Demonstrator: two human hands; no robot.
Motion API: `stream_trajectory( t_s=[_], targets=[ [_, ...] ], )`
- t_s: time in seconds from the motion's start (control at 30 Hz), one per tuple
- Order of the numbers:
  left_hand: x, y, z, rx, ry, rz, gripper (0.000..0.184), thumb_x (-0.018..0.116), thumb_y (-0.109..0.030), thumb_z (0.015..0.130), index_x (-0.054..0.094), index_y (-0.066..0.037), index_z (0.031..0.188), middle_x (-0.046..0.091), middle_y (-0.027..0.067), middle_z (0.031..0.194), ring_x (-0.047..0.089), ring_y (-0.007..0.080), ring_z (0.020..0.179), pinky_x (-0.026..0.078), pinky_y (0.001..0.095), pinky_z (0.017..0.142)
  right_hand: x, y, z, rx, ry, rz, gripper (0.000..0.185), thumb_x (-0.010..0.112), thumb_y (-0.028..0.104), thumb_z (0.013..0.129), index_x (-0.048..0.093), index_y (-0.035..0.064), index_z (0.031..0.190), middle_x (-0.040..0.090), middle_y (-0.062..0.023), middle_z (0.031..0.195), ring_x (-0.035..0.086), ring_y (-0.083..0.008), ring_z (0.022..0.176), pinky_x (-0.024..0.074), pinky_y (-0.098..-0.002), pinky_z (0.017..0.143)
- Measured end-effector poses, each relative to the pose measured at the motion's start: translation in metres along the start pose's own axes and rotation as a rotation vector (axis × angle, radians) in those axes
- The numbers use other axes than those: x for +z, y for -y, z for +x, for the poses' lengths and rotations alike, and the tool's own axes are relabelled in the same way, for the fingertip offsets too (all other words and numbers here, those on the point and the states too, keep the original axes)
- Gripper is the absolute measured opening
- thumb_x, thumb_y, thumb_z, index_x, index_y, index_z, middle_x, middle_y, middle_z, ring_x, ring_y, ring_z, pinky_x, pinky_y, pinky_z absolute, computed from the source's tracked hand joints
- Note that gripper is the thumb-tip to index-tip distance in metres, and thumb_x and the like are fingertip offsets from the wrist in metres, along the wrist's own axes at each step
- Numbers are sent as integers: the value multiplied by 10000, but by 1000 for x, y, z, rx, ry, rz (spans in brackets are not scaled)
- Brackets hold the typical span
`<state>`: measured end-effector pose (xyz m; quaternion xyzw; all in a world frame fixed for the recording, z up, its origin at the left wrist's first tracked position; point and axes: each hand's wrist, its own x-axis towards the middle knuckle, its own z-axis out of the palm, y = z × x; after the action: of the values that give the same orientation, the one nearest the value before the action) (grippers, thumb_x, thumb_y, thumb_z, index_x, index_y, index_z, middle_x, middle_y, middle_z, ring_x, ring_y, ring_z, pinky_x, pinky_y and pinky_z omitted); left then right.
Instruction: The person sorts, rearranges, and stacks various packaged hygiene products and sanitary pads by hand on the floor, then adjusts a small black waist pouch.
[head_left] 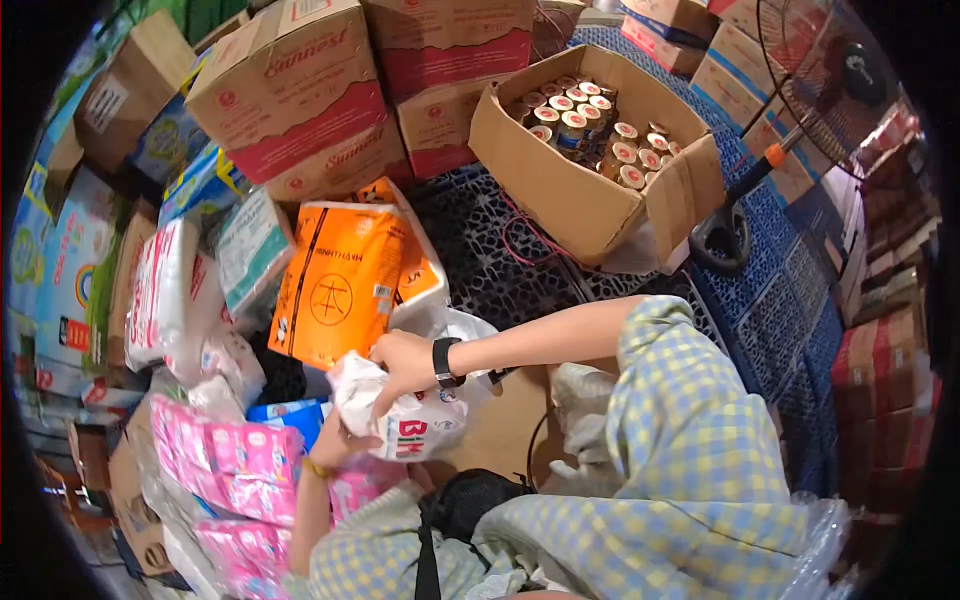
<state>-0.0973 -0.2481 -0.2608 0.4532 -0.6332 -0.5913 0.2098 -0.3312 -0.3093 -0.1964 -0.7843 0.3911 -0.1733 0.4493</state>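
In front of my lap is a white plastic pack (430, 425) printed with red letters. My right hand (400, 367), with a black watch at the wrist, grips its upper left part from above. At the pack's lower left edge, my left hand (346, 443) holds it with the fingers partly hidden. An orange pack (335, 285) with a round black emblem lies just beyond my right hand, and a second orange pack (418, 270) is partly behind it. Pink packs (250, 470) in clear wrap lie left of my left arm.
An open cardboard box (560, 195) of lidded jars stands ahead to the right. Stacked cartons (300, 95) rise at the back. A black fan (800, 90) is at the upper right. White bagged packs (165, 295) and a teal-white pack (250, 250) sit at the left.
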Motion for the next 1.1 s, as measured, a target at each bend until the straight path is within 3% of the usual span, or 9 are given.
stream_trajectory(
  t_s=[0.17,0.33,0.4,0.5,0.63,0.8,0.87,0.97,1.1],
  targets=[
    [-23,-55,-54,-23,-591,-506,575,587,-117,580,445,-15,1127,518,82,1045,488,218,983,400,304,815,-64,47,16,-72,65,304,456,711,380,565,609,-25,749,577,-152,591,565,-213,499,436,-301,478],
    [-68,-121,-104,231,-1222,227,637,558,-280,662,366,37,1181,443,176,1141,489,276,976,403,374,808,-57,15,72,-287,-234,216,441,653,402,633,605,2,812,582,-149,670,574,-234,649,449,-325,590],
    [-76,-148,-131,162,-1551,626,680,567,-353,689,336,34,1198,433,200,1131,481,311,968,387,417,823,-57,-15,90,-310,-475,-169,446,594,406,685,581,23,913,564,-137,783,544,-261,775,437,-349,685],
    [-78,-172,-159,-82,-1964,1219,755,581,-463,729,291,30,1222,416,237,1115,468,364,955,363,481,845,-75,-74,114,-44,-405,-276,471,609,393,668,554,19,948,510,-160,903,516,-299,829,418,-369,739],
    [-59,-149,-142,-134,-1787,1722,502,518,-324,758,423,14,1116,495,195,980,507,323,854,408,443,745,-90,-104,126,115,-516,-260,530,621,393,655,509,4,997,480,-201,993,506,-320,863,415,-381,754],
    [-99,-37,-169,-1044,-1127,1256,406,550,-214,745,489,-6,1089,560,139,933,543,227,802,430,311,658,-101,-112,133,90,-454,-288,639,602,437,655,432,2,1090,428,-238,1109,497,-330,925,413,-390,773],
    [-116,-20,-156,-1003,-1012,1136,375,562,-170,740,515,-14,1077,585,116,914,558,189,781,439,259,624,-104,-127,143,53,-456,-272,661,589,461,661,421,5,1110,422,-242,1120,503,-327,924,418,-385,769],
    [-107,-67,-57,-644,-959,799,379,583,-203,721,536,-30,1055,555,167,952,517,229,942,426,311,752,-101,-162,176,-48,-474,-280,708,561,509,674,400,11,1150,411,-250,1140,516,-321,922,427,-376,760],
    [-119,-89,58,-335,-496,608,376,572,-224,765,519,-33,1084,524,144,1055,476,196,985,393,297,798,-78,-188,188,144,-844,-269,790,524,580,680,349,20,1209,432,-226,1151,548,-283,883,453,-345,711]
  ],
)
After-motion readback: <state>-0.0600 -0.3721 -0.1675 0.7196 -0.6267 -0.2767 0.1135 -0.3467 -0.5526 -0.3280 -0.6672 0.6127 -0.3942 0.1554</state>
